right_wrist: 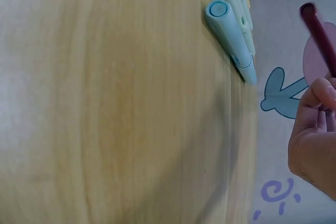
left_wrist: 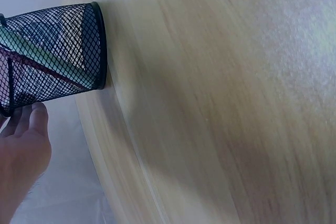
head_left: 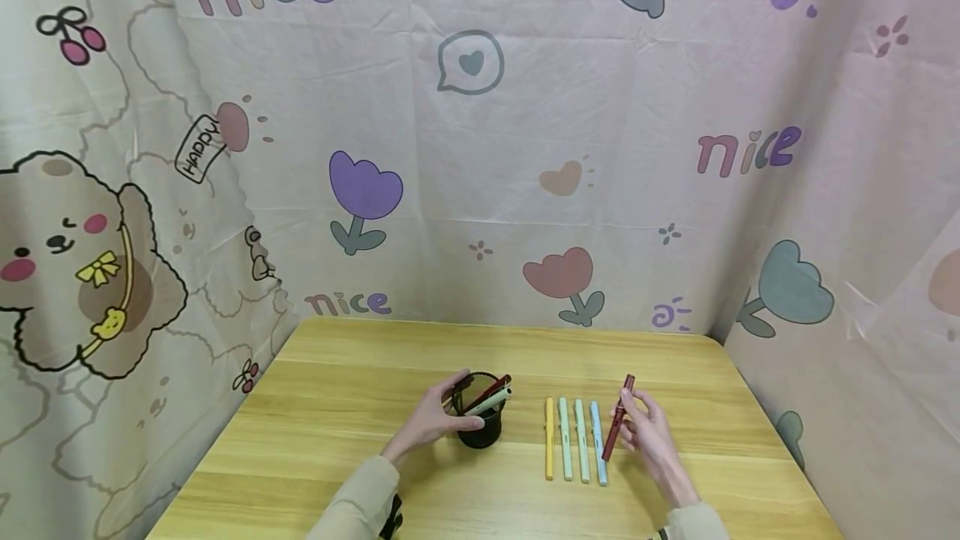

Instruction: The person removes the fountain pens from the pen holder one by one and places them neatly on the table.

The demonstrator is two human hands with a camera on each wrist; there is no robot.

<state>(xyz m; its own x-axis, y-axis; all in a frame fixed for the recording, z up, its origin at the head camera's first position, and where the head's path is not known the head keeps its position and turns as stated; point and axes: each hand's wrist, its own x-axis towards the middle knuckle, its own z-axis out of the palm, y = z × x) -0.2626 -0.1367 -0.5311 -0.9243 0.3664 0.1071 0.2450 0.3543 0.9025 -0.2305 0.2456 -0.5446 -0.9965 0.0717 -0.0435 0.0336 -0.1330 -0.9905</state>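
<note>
My left hand [head_left: 433, 413] grips a black mesh pen cup [head_left: 480, 437] near its rim, thumb on the near side and fingers on the far side. A dark red pen [head_left: 501, 383] and a pale green pen [head_left: 489, 401] lean out of the cup toward the right. In the right hand [head_left: 651, 432], a second dark red pen [head_left: 617, 422] is pinched above the table. Just left of it lie a blue pen [head_left: 597, 440], two pale green pens [head_left: 582, 440] and a yellow pen [head_left: 549, 440], side by side.
The wooden table [head_left: 337, 390] reaches back to a printed cloth [head_left: 465, 148], which also hangs along both sides. Bare wood lies left of the cup and right of the right hand.
</note>
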